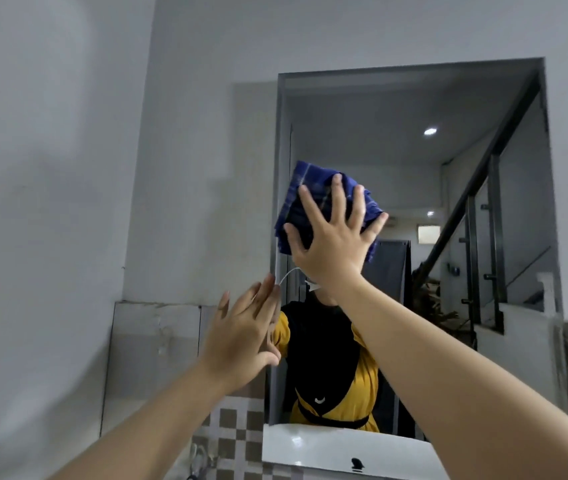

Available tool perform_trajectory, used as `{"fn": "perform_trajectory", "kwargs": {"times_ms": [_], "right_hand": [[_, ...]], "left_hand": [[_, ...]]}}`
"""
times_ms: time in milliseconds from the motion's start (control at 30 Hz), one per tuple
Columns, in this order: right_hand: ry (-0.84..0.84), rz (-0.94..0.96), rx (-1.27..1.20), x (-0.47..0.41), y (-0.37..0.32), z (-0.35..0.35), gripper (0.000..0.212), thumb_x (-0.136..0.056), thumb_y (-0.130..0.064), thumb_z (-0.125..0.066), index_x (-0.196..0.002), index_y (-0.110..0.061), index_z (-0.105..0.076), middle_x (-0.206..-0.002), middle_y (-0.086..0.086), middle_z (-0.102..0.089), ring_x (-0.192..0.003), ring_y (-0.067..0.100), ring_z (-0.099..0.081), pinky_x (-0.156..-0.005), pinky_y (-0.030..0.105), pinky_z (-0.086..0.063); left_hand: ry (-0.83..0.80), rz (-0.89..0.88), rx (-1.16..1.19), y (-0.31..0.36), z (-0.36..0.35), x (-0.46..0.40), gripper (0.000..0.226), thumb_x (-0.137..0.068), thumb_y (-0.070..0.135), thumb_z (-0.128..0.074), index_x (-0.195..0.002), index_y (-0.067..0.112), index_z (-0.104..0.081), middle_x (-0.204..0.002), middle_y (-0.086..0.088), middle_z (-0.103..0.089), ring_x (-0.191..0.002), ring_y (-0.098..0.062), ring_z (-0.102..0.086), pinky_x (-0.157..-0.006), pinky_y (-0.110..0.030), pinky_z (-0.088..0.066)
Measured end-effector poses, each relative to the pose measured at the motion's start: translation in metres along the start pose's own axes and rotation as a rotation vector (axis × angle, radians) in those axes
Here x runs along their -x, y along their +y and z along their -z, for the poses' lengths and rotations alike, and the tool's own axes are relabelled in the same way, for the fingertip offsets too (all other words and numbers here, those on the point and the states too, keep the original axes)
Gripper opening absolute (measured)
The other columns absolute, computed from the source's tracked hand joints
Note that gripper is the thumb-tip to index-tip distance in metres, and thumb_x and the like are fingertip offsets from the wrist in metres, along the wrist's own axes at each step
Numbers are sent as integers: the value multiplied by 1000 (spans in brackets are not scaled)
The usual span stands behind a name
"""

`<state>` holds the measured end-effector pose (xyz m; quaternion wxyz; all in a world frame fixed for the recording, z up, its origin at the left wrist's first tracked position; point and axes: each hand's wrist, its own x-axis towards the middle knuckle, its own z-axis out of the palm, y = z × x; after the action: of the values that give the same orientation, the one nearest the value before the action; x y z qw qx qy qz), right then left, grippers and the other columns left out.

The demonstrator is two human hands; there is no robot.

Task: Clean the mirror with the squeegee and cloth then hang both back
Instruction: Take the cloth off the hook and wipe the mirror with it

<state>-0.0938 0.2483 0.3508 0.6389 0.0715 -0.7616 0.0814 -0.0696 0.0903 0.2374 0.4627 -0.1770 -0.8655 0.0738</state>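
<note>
A tall rectangular mirror (pixel 466 209) hangs on the grey wall. My right hand (pixel 331 240) presses a folded blue checked cloth (pixel 310 192) flat against the glass near the mirror's left side, fingers spread over it. My left hand (pixel 244 334) rests with flat, open fingers against the mirror's left edge, lower down, holding nothing. A thin white loop or cord (pixel 287 274) shows just below the cloth. No squeegee is in view. The mirror reflects a person in a yellow and black top.
A white sink rim (pixel 310 445) sits below the mirror. Brown and white checked tiles (pixel 234 434) cover the lower wall. A pale panel (pixel 154 341) is fixed to the wall on the left. A staircase with a dark railing appears in the reflection.
</note>
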Motion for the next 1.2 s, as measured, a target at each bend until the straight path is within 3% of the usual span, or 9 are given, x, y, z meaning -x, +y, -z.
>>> {"fn": "perform_trajectory", "kwargs": {"times_ms": [300,500,633,767,867,967,1000,1100,1200], "right_hand": [[-12,460,116,7,8,-7,61,-85,-65,-42,-141,-43,-38,-157,6,-29,-144,37,-19,-107,70,-9],[-41,515,180,11,54,12,62,-85,-66,-43,-142,-45,-35,-158,3,-26,-145,36,-17,-108,69,-8],[-32,494,216,11,92,27,63,-83,-67,-44,-142,-46,-36,-158,3,-27,-144,36,-19,-108,70,-12],[-30,414,257,13,139,43,64,-83,-68,-41,-143,-47,-33,-158,3,-26,-145,35,-16,-108,69,-13],[-23,319,245,20,174,56,65,-83,-68,-39,-143,-46,-33,-158,5,-26,-145,36,-16,-108,71,-13],[-10,193,222,33,210,67,65,-83,-68,-37,-144,-45,-33,-159,4,-23,-146,35,-14,-110,69,-12],[-1,143,216,38,222,69,65,-83,-68,-36,-144,-45,-32,-159,3,-22,-146,35,-13,-110,67,-12],[28,-16,183,53,245,73,65,-84,-69,-32,-145,-46,-29,-160,3,-20,-146,33,-10,-112,64,-9],[55,-165,136,63,248,73,64,-84,-67,-34,-145,-48,-25,-161,2,-16,-146,31,-8,-114,63,-6]], "left_hand": [[90,33,31,3,-24,17,110,-46,53,-84,-136,7,-41,-141,-10,-45,-127,-25,-46,-98,-51,-38],[97,32,10,2,-30,17,95,-60,46,-79,-138,8,-38,-145,-9,-40,-132,-26,-39,-103,-47,-27],[127,21,20,3,-31,18,72,-81,35,-54,-143,9,-26,-152,-7,-22,-140,-23,-19,-113,-45,-19],[154,22,42,6,-27,14,81,-73,30,-68,-140,4,-32,-148,-12,-29,-139,-25,-19,-116,-31,4],[107,44,24,4,-30,16,91,-74,48,-62,-143,8,-19,-153,-10,-17,-140,-26,-17,-114,-43,-13],[115,55,10,7,-29,17,81,-84,62,-22,-142,5,-22,-151,-13,-21,-138,-27,-22,-116,-41,-10],[121,51,2,8,-29,17,81,-84,61,-23,-141,4,-23,-150,-14,-23,-137,-27,-24,-115,-41,-11],[84,43,-3,13,-27,14,103,-59,40,-78,-137,1,-25,-146,-19,-31,-132,-32,-33,-103,-50,-29],[111,63,-3,16,-25,14,100,-64,41,-76,-137,-2,-23,-145,-19,-30,-133,-31,-32,-112,-43,-16]]}}
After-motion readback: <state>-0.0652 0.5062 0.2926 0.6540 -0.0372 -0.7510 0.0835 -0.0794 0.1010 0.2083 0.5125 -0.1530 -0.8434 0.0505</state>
